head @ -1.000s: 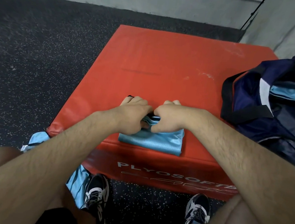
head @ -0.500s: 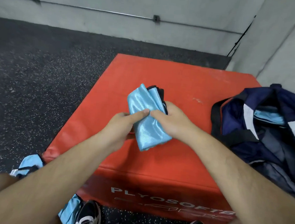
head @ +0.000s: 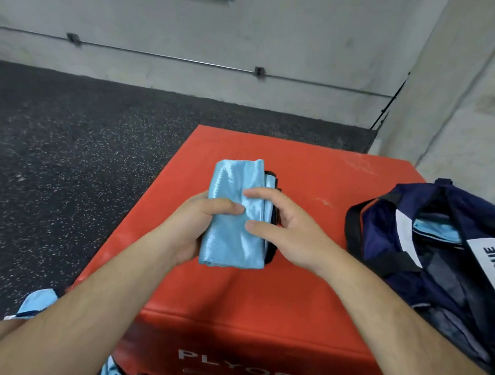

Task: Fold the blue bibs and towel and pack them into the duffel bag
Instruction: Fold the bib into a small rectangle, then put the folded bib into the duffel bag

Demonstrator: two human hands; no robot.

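The folded blue bib (head: 231,219), which lay flat on the red plyo box (head: 290,295) a second ago, is now lifted off it and held upright above its middle. The left hand (head: 192,224) grips the bib's left edge, thumb laid across the front, its fingers hidden behind the cloth. The right hand (head: 293,233) pinches the right, black-trimmed edge between forefinger and thumb; its other fingers are hard to make out. The navy duffel bag (head: 445,234) lies open to the right, cut off by the frame, light blue cloth (head: 434,230) inside. Another blue piece (head: 36,300) on the floor is partly hidden by the left forearm.
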